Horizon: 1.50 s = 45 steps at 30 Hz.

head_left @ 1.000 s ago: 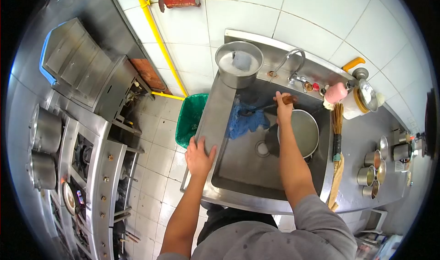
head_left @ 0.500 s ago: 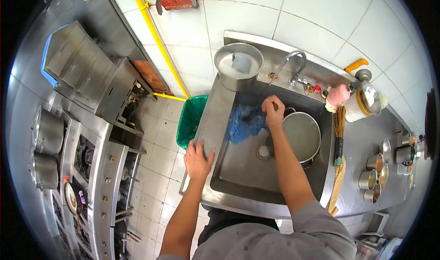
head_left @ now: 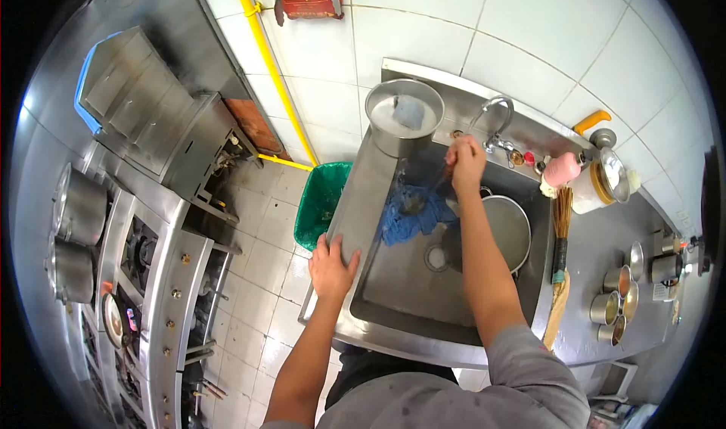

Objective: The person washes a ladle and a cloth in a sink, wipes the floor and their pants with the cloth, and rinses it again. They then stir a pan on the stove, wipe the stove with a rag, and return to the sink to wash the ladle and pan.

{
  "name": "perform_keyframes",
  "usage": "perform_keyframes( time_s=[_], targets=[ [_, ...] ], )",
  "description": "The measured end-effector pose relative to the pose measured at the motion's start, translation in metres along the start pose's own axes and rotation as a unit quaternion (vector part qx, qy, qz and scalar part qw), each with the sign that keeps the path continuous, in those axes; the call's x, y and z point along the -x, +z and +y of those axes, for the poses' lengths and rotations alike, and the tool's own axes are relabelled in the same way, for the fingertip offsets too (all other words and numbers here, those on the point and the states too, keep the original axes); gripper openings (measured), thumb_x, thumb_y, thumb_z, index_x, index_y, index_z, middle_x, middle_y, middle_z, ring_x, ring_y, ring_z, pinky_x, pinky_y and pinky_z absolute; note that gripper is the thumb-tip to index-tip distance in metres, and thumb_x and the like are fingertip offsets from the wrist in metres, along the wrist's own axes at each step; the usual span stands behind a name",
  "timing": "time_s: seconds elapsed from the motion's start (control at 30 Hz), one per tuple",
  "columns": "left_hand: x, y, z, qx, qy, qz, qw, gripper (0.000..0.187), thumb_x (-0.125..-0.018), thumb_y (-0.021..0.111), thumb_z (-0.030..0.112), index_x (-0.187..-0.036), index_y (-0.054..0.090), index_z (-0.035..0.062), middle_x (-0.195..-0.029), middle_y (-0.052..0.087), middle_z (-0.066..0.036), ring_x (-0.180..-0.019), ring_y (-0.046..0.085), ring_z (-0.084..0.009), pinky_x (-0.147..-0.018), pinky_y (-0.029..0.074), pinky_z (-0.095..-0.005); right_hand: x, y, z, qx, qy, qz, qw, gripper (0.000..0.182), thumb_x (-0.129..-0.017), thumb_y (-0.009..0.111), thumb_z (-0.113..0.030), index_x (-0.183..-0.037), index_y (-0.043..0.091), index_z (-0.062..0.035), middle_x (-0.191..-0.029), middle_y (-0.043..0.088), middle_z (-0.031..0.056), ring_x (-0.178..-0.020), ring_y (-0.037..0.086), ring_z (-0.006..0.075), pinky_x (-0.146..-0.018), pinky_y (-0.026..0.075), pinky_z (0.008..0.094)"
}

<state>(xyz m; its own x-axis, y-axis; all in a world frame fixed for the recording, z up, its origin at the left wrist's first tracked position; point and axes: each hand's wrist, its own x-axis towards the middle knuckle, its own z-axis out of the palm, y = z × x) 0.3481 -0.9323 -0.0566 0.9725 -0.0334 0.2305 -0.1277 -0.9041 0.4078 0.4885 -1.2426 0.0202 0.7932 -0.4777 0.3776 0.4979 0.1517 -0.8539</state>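
My left hand [head_left: 333, 270] rests on the steel rim left of the sink [head_left: 401, 300], fingers spread. Closed near the tap [head_left: 503, 115], my right hand [head_left: 466, 164] is raised over the back of the sink. A thin blurred shape runs down from it; what it grips I cannot make out. Below it a wet blue cloth [head_left: 416, 221] lies bunched on the sink floor, with a small roundish greyish patch on it. A metal pot [head_left: 510, 228] of cloudy liquid stands in the sink's right side, partly hidden by my right forearm.
On the back left corner stands a steel pot [head_left: 404, 138] of foamy water with a grey-blue piece in it. A green-lined bin [head_left: 321, 202] is left of the sink. A stick brush [head_left: 562, 232], pink bottle [head_left: 561, 170] and several small metal cups [head_left: 605, 308] occupy the right counter.
My right hand has moved up and slightly right, toward the tap. The blue cloth looks more bunched. My left hand stays on the rim, while the whole view has shifted slightly.
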Motion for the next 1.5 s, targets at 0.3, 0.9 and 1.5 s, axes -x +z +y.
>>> perform_keyframes(
  time_s=[0.3,0.9,1.5],
  targets=[
    [-0.001,-0.004,0.001,0.006,0.014,-0.001,1.000,0.057,-0.080,0.068,0.043,-0.125,0.054,0.0111,-0.134,0.045,-0.020,-0.113,0.050,-0.0351,-0.092,0.040,-0.0463,0.013,-0.020,-0.001,0.004,0.033,0.024,0.999,0.016,-0.086,0.045,-0.005,-0.071,0.051,-0.0042,-0.058,0.051,0.0046,-0.048,0.042,0.0101,-0.043,0.033,0.0246],
    [-0.001,0.000,0.002,0.010,0.016,0.004,1.000,0.058,-0.078,0.070,0.042,-0.125,0.055,0.0124,-0.134,0.046,-0.020,-0.116,0.049,-0.0369,-0.094,0.039,-0.0473,0.004,-0.103,-0.040,0.080,-0.096,0.239,0.963,0.014,-0.088,0.047,-0.008,-0.075,0.048,-0.0042,-0.058,0.045,0.0038,-0.050,0.042,0.0124,-0.046,0.036,0.0259],
    [0.004,-0.003,0.003,0.002,0.022,0.007,1.000,0.057,-0.079,0.070,0.041,-0.124,0.056,0.0105,-0.132,0.047,-0.022,-0.114,0.050,-0.0387,-0.093,0.040,-0.0480,0.057,-0.071,0.011,0.107,-0.052,0.112,0.987,0.016,-0.090,0.052,-0.004,-0.074,0.053,-0.0039,-0.060,0.049,0.0016,-0.050,0.045,0.0093,-0.048,0.036,0.0235]
  ],
)
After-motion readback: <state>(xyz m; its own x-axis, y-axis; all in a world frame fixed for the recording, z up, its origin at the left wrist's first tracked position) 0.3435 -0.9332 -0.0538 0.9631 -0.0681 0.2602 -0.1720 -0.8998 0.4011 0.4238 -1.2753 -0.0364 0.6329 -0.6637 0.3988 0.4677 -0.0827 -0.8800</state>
